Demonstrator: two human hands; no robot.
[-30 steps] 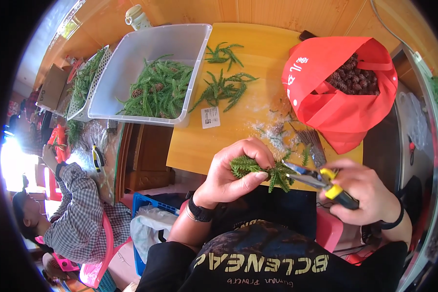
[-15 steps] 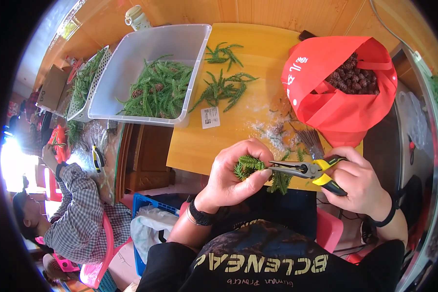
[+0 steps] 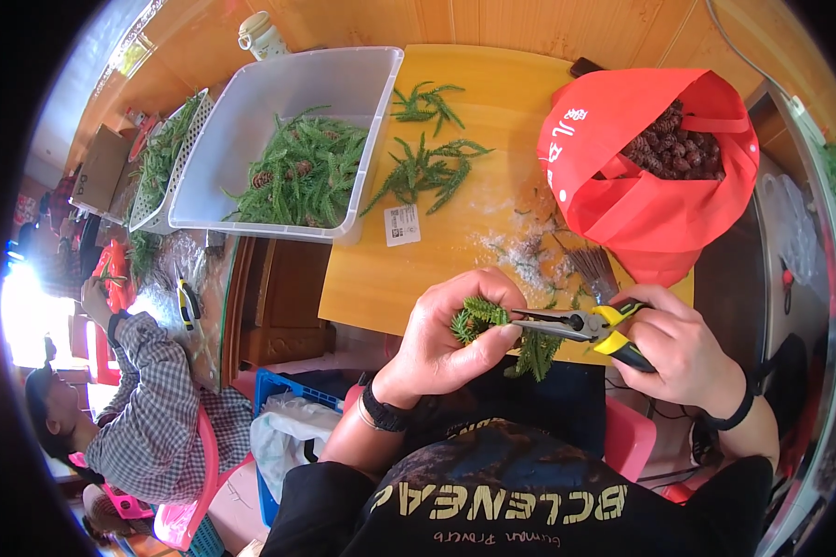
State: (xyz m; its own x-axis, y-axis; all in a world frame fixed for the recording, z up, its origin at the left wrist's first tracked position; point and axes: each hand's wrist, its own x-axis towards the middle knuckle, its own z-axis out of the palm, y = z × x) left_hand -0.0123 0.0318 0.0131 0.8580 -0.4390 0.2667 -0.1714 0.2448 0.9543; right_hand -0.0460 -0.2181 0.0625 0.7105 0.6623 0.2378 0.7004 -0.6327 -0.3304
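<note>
My left hand (image 3: 450, 339) is closed around a green artificial pine sprig (image 3: 536, 355), whose needled branches stick out on both sides of the fingers. In my right hand (image 3: 683, 348) is a pair of needle-nose pliers (image 3: 613, 325) with yellow and black handles. The pliers' jaws reach to my left thumb and forefinger at the sprig; what exactly lies between the tips is too small to tell. Just beyond my hands, a bundle of thin brown wire-like stems (image 3: 593, 271) and white flakes (image 3: 527, 260) lie on the yellow table (image 3: 372, 288).
A red bag (image 3: 613, 204) of pine cones (image 3: 678, 148) stands at the right. At the left is a clear plastic bin (image 3: 279, 227) holding green sprigs and cones. More sprigs (image 3: 427, 172) and a white label (image 3: 402, 225) lie between them. Another person (image 3: 158, 399) sits at far left.
The sprig and the pliers have shifted very slightly, with the pliers' handles tilting a little. Both hands keep their grip.
</note>
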